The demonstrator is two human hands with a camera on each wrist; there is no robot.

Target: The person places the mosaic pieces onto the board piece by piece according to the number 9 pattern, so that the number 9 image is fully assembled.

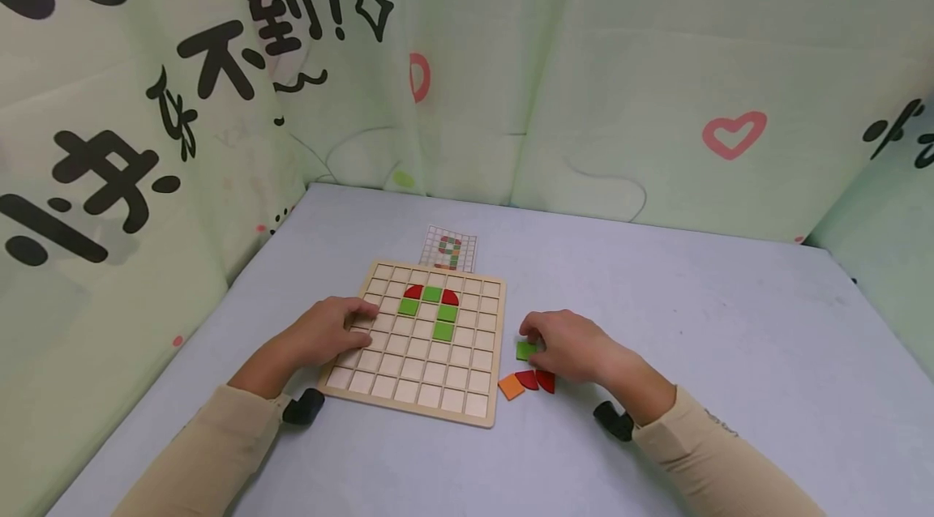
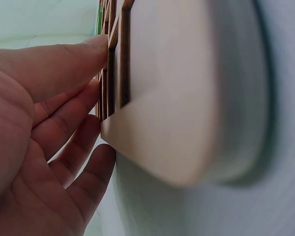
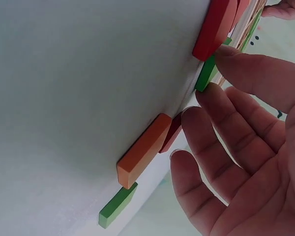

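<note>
My left hand (image 1: 326, 331) rests on the left edge of a square wooden grid board (image 1: 409, 403), its thumb and fingertips touching the cells and rim. In the left wrist view the board's corner (image 2: 172, 142) appears close up beside loosely bent fingers. Right of the board, my right hand (image 1: 572, 345) pinches a green square tile (image 1: 524, 351) between thumb and index finger; the other fingers curve loosely in the right wrist view. On the board, two red quarter-round tiles (image 1: 413, 291) flank a green tile (image 1: 432, 294), with more green tiles (image 1: 443, 331) below.
A small printed pattern card (image 1: 450, 245) lies behind the board. Near my right hand are an orange tile (image 1: 511, 386) and red quarter-round tiles (image 1: 545, 381). The right wrist view shows another orange tile (image 3: 143, 151) and green tile (image 3: 117, 206). A printed curtain (image 1: 620, 79) hangs behind the table.
</note>
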